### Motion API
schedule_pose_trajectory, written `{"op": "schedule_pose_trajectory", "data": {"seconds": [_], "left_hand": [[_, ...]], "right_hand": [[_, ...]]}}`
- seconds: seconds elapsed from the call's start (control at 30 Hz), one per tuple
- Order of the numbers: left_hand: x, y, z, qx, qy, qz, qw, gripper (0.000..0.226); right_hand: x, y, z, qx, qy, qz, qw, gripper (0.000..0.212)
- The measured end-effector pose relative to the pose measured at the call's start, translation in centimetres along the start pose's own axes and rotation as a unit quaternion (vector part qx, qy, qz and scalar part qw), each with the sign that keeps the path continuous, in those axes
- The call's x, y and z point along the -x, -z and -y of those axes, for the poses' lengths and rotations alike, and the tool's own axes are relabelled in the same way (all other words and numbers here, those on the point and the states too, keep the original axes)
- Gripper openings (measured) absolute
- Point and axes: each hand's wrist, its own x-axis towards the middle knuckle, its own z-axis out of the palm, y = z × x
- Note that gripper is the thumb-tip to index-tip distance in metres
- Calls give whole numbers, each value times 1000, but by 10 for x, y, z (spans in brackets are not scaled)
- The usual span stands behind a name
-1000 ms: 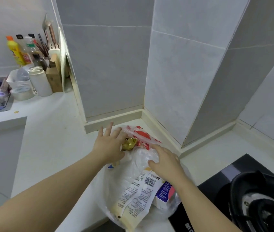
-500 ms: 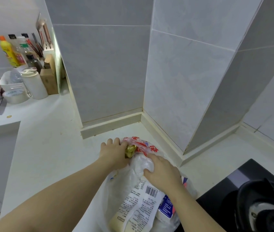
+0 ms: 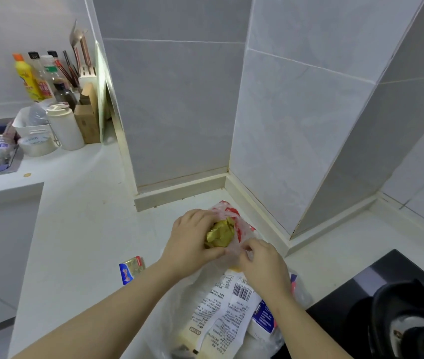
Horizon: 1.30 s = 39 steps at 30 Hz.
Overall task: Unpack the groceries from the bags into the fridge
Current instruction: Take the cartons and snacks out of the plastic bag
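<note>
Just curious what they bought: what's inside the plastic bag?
In the bag: a gold packet held by the left hand, a barcoded white package and a blue carton. Anything beneath them is covered.

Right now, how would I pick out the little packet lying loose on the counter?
Start at the white counter below the grey tiled pillar, where a clear grocery bag sits. Just left of it lies a small flat packet. It alone is outside the bag, blue with a yellow middle and red edge.
</note>
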Motion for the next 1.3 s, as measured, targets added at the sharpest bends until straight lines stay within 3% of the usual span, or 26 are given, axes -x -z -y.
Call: {"op": "schedule_pose_trajectory", "data": {"seconds": [0.13, 0.33, 0.43, 0.73, 0.8, 0.9, 0.97, 1.07, 1.17, 1.3], "left_hand": [[12, 4, -22, 48, 37, 11, 998, 60], [28, -17, -31, -22, 38, 141, 989, 63], [32, -26, -36, -31, 41, 166, 985, 62], [31, -29, -38, -68, 62, 177, 980, 63], [33, -28, -36, -83, 68, 175, 979, 66], [33, -27, -37, -105, 77, 175, 976, 66], [30, -27, -39, -112, 81, 174, 975, 64], [27, -27, -39, -120, 92, 171, 974, 65], [26, -25, -38, -118, 105, 170, 973, 66], [29, -25, -36, -90, 106, 156, 978, 64]], "right_hand": [[5, 8, -3, -20, 11, -3, 1000, 26], [36, 18, -21, 51, 2, -10, 999, 26], [54, 14, -25, 88, -16, -32, 996, 28], [60, 8, -24, 178, -190, -24, 965, 41], [62, 6, -21, 213, -171, -57, 960, 38], [65, 3, -20, 239, -71, -114, 962, 37], [67, 4, -21, 252, -32, -128, 959, 23], [66, 10, -14, 203, -72, -75, 974, 18], [62, 16, -14, 177, -146, -31, 973, 34], [59, 27, -11, 175, -174, 35, 968, 42]]}}
